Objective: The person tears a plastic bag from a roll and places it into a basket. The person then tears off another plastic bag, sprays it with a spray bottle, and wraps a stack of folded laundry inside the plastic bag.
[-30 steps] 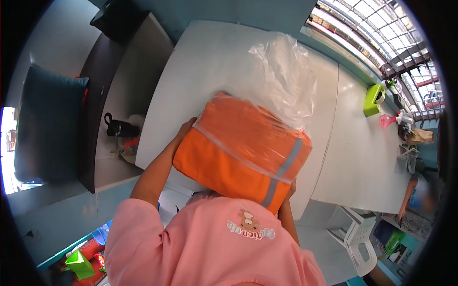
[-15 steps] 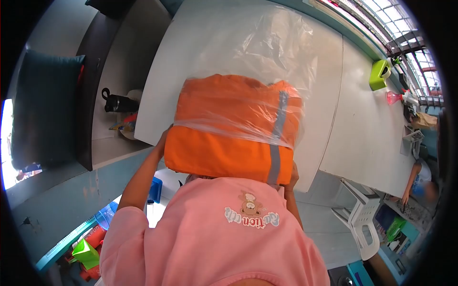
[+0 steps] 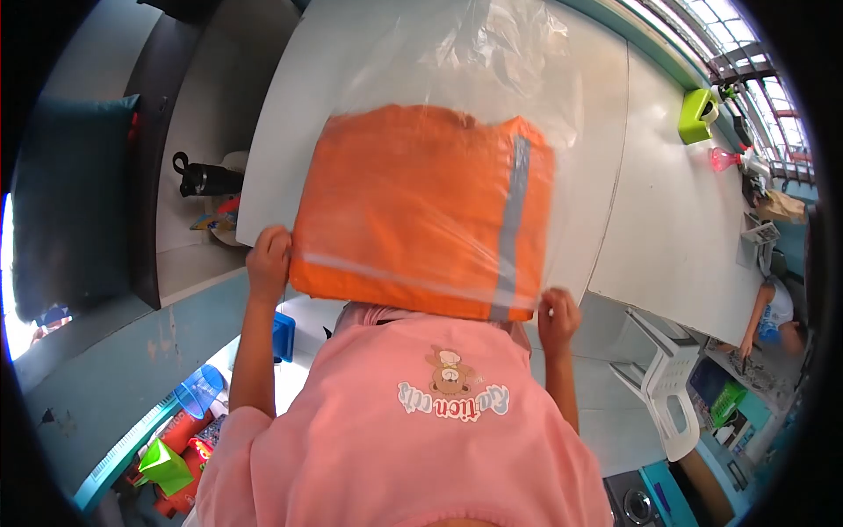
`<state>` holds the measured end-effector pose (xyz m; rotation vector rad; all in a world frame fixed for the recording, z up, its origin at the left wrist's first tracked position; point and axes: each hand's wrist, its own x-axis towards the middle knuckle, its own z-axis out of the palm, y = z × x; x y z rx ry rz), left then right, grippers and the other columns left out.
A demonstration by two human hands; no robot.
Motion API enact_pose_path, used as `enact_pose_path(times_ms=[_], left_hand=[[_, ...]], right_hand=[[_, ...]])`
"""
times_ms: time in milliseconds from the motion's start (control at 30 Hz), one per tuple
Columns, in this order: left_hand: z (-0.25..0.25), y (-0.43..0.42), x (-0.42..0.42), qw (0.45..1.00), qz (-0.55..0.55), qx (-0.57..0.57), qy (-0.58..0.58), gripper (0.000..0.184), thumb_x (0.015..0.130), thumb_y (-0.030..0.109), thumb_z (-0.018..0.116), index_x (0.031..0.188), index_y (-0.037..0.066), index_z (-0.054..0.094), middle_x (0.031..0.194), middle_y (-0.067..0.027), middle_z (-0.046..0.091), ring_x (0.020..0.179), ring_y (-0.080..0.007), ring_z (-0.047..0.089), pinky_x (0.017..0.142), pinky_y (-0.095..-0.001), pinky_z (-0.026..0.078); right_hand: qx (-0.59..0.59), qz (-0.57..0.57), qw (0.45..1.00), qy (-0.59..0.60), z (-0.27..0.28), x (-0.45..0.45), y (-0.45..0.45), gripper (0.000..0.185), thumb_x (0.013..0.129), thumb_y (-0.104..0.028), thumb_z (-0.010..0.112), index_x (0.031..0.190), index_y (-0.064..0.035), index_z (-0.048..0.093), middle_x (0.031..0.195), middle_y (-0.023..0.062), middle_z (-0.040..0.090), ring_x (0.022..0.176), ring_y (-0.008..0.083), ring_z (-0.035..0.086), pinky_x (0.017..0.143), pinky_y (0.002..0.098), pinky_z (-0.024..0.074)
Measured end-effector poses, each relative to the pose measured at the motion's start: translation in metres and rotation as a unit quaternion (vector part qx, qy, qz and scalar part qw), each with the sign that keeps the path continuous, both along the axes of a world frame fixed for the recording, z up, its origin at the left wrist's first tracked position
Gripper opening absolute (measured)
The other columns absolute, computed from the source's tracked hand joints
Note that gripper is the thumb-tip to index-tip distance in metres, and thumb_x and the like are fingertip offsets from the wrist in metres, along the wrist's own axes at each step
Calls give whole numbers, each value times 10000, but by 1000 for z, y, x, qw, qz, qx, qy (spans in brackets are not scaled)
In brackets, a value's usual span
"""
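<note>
A folded orange cloth [image 3: 404, 211] with a grey stripe lies on the white table [image 3: 597, 176], mostly inside a clear plastic bag [image 3: 518, 53]. The bag's mouth edge crosses the cloth near its front side, and its far end is crumpled. At the front left corner, my left hand [image 3: 270, 255] is closed on the bag's edge beside the cloth. My right hand [image 3: 558, 318] has its fingers pinched on the bag's edge at the front right corner.
A black bottle [image 3: 207, 179] stands in the open shelf at left. A green tape dispenser [image 3: 696, 116] and a pink spray bottle [image 3: 725, 159] are by the window. A white chair [image 3: 667, 386] is at right. Another person [image 3: 773, 312] is at the far right.
The bag's edge has come down over more of the cloth, toward my body. Both hands have moved out from under the cloth's sides to its front corners. The cloth now lies flatter and straighter.
</note>
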<state>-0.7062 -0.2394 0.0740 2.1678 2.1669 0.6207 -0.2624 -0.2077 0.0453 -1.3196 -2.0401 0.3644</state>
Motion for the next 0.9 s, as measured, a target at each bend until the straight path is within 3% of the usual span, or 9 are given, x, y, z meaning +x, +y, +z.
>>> enact_pose_path(times_ms=[100, 200, 267, 300, 367, 533, 633, 833, 900], left_hand=[[-16, -27, 5, 996, 32, -34, -80, 180, 634, -25, 541, 779, 58, 474, 841, -72, 518, 754, -242, 529, 609, -281, 445], [-39, -20, 9, 986, 63, 5, -153, 228, 633, -39, 540, 832, 61, 489, 888, -101, 529, 798, -235, 519, 661, -283, 432], [-53, -2, 11, 853, 240, -90, -454, 199, 738, 39, 482, 934, 68, 503, 937, -92, 541, 853, -189, 511, 727, -286, 405], [-57, 4, 8, 854, 239, -79, -455, 199, 738, 39, 482, 934, 68, 503, 937, -92, 541, 853, -189, 511, 727, -286, 405], [-64, 16, 1, 750, 258, -182, -581, 249, 840, 169, 369, 1018, 49, 496, 983, -78, 543, 898, -162, 496, 792, -287, 378], [-85, 33, -6, 720, 256, -212, -610, 359, 863, 226, 314, 1083, 0, 484, 1070, -95, 519, 986, -168, 469, 847, -270, 358], [-98, 31, -12, 728, 230, -253, -594, 383, 861, 236, 321, 1124, 0, 465, 1106, -102, 504, 1008, -171, 462, 859, -272, 352], [-81, -1, -2, 627, 285, -296, -662, 394, 842, 256, 374, 1120, -7, 469, 1110, -109, 506, 1003, -184, 470, 868, -294, 351], [-106, -33, -15, 720, 137, -296, -612, 375, 813, 253, 442, 1070, -15, 489, 1073, -95, 526, 964, -194, 495, 812, -300, 393]], right_hand=[[-139, -118, 981, 61, -17, -8, -37, 246, 629, 66, 556, 850, -24, 496, 787, 125, 552, 626, 239, 556, 538, 323, 453], [-59, -124, 990, 12, -58, -12, -26, 245, 665, 43, 545, 891, -23, 480, 788, 114, 540, 668, 255, 546, 576, 325, 451], [-106, -138, 984, 37, -82, -10, -17, 197, 713, 6, 517, 903, -18, 469, 818, 108, 527, 736, 260, 534, 629, 321, 444], [-164, -152, 974, 23, -82, -15, -8, 180, 733, -21, 496, 911, -16, 468, 843, 107, 520, 758, 261, 528, 640, 317, 441], [-236, -178, 955, 12, -77, -22, 4, 195, 768, -89, 460, 946, -11, 485, 893, 110, 506, 818, 275, 516, 663, 316, 437], [-291, -173, 941, -19, -81, -32, 15, 216, 758, -126, 476, 949, -55, 545, 934, 111, 523, 835, 282, 527, 662, 358, 434], [-156, -180, 970, 39, -110, -26, -1, 217, 742, -158, 501, 937, -76, 552, 954, 107, 528, 822, 284, 534, 671, 366, 437], [-207, -171, 963, -1, -114, -28, -24, 223, 734, -169, 515, 935, -78, 551, 962, 111, 527, 814, 282, 538, 671, 366, 437], [-233, -161, 959, -14, -113, -27, -35, 226, 731, -173, 520, 934, -79, 551, 965, 112, 527, 811, 281, 539, 670, 366, 437]])
